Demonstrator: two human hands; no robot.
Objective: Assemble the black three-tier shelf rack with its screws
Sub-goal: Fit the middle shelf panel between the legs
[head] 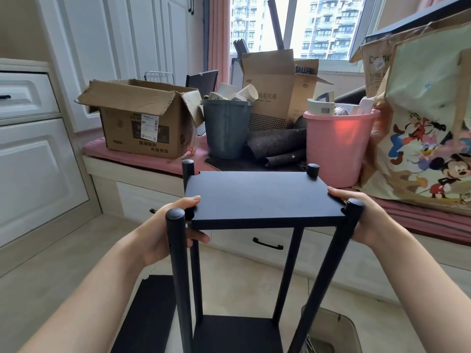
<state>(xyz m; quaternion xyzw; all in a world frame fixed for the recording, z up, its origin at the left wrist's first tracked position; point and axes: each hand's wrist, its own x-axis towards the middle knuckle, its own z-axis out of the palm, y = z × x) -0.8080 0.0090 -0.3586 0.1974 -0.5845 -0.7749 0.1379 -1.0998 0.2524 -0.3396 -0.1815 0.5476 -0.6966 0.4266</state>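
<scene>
Right now the black shelf rack stands upright on the pale floor in front of the pink-cushioned window seat, its four round posts rising from a lower shelf near the bottom edge of the view. Between the post tops sits the top shelf board, level and held from both short sides. The left hand grips the board's left edge beside the near left post, thumb laid on the upper face, fingers curled underneath. The right hand holds the right edge behind the near right post, thumb resting flat on top; its fingers are hidden, so how far they curl cannot be told. Another flat black board lies on the floor left of the rack. On the seat behind stand an open cardboard box, a grey bin and a pink bin
</scene>
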